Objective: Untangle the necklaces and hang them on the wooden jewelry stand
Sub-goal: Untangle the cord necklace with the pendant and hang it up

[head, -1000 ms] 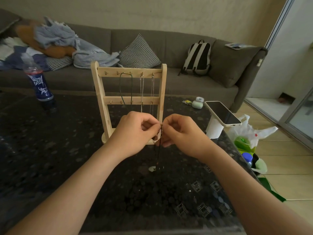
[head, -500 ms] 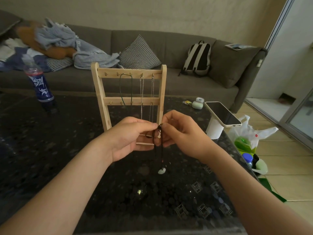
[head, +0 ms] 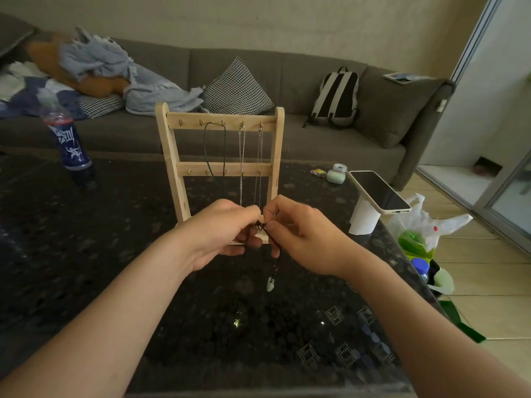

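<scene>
A dark cord necklace [head: 275, 261] with a pale pendant [head: 270, 284] hangs between my hands above the dark table. My left hand [head: 221, 234] and my right hand [head: 298, 234] both pinch its cord close together, just in front of the base of the wooden jewelry stand [head: 172, 156]. On the stand's top row of hooks hang a dark green cord necklace [head: 215, 145] and two silver chains [head: 241, 159]. The lower ends of the chains are hidden behind my fingers.
A blue bottle [head: 67, 139] stands at the back left of the black table [head: 86, 254]. A phone [head: 379, 191] lies on a white holder at the right edge, beside a small green case [head: 336, 175]. A grey sofa with clothes, a cushion and a backpack runs behind.
My hands worked the cord between them; the pendant lifted off the table and hangs free. The left hand opened a little, then closed its pinch again.
</scene>
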